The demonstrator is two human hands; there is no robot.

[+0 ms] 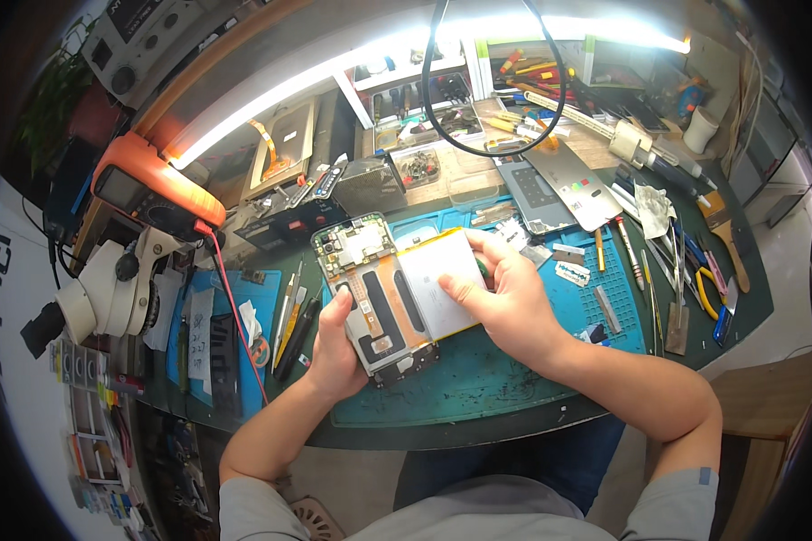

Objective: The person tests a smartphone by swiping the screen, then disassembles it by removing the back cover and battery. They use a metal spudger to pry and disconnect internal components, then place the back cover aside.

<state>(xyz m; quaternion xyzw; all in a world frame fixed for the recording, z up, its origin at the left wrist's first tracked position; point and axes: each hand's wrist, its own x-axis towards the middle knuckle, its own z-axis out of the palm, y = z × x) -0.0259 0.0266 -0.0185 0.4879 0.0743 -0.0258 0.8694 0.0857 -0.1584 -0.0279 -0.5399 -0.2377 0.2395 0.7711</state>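
Note:
An opened phone (374, 293) with its back cover off lies tilted on the teal work mat (478, 379), circuit board at its far end. My left hand (334, 347) grips the phone's left edge. My right hand (505, 298) holds a flat white battery (438, 284) with a yellow edge, lifted partly out of the phone's right side. A thin green-handled tool shows between the right fingers.
A microscope (108, 288) and an orange multimeter (153, 189) stand at left. Tweezers and pens (289, 325) lie left of the phone. A silver back cover (582, 185), screwdrivers, pliers (708, 288) and a brush crowd the right. A black cable loop (492, 81) hangs above.

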